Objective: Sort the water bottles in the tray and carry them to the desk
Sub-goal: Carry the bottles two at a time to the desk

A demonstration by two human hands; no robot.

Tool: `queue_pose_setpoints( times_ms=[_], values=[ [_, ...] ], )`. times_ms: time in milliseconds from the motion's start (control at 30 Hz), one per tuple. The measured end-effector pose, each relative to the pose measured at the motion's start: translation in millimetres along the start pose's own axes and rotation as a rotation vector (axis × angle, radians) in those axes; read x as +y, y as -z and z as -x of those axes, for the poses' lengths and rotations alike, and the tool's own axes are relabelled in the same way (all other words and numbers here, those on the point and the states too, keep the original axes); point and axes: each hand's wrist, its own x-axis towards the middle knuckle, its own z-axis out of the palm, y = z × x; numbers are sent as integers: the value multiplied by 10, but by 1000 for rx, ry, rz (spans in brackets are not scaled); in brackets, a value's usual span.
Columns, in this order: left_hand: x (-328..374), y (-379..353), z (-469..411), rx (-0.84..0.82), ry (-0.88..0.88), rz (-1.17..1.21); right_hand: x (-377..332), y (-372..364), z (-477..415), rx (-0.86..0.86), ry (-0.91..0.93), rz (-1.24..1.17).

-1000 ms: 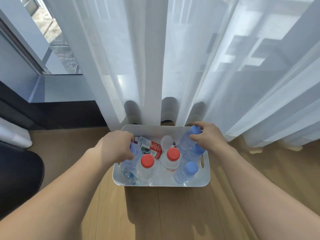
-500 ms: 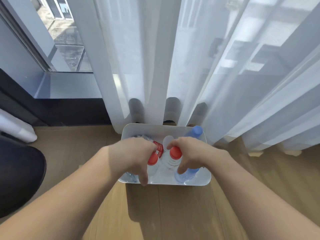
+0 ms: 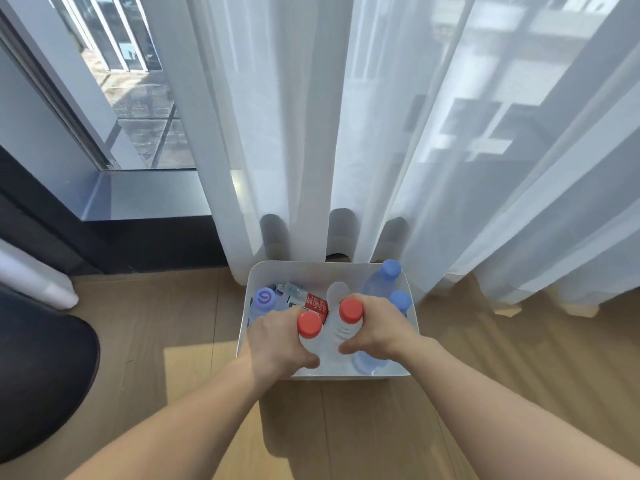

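Slid lower: left grip [image 3: 273,344] holds red-capped bottle [image 3: 309,325], right grip [image 3: 381,329] seemingly second bottle [image 3: 350,311].

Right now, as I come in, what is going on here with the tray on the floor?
A person reaches down into a white tray on the wooden floor beside a curtain. The left hand grips the left red-capped bottle and the right hand grips the right red-capped bottle; both are inside the tray. Blue-capped bottles stand along its right wall, a purple-capped bottle stands at far left, and a red-labelled bottle lies flat at the back.
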Motion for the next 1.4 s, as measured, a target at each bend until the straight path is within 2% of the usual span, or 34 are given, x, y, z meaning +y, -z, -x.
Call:
queue_pose_setpoints(
  times_ms=[133, 233, 333, 433, 567, 700, 767, 867, 967, 1067, 1200, 1300, 1400],
  values=[
    [-6, 66, 20, 41, -22, 32, 1, -4, -27, 62, 20, -23],
    [-9, 200, 39, 85, -47, 182, -76, 151, -14, 132, 35, -190],
    [16, 420, 48, 164, -18, 436, -178, 452, 38, 172, 56, -363],
    [140, 791, 64, 155, -6, 773, -322, 796, 156, 253, 130, -488],
    [368, 1220, -19, 73, -158, 1230, -527, 1101, 152, 247, 378, -934],
    [575, 1430, -56, -82, -241, 1489, -755, 1154, 136, 65, 488, -1341],
    [616, 1485, 63, -128, -188, 1567, -848, 1160, 237, 26, 404, -1412],
    [624, 1552, 464, -110, 30, 1678, -973, 1112, 586, 63, 192, -1506],
    [616, 1749, 951, -80, 193, 1703, -1141, 1116, 1094, 9, 38, -1705],
    [672, 2165, 1444, -24, 353, 1780, -1374, 1353, 1637, 15, -110, -1696],
    [870, 3016, 1941, 41, 364, 1888, -1911, 1964, 2191, 61, -220, -1658],
    [1117, 3793, 2291, 100, 340, 1968, -2587, 2499, 2511, -18, -175, -1598],
    [1419, 4632, 2687, 80, 289, 2075, -3386, 3015, 2832, -170, -105, -1551]
  ],
)
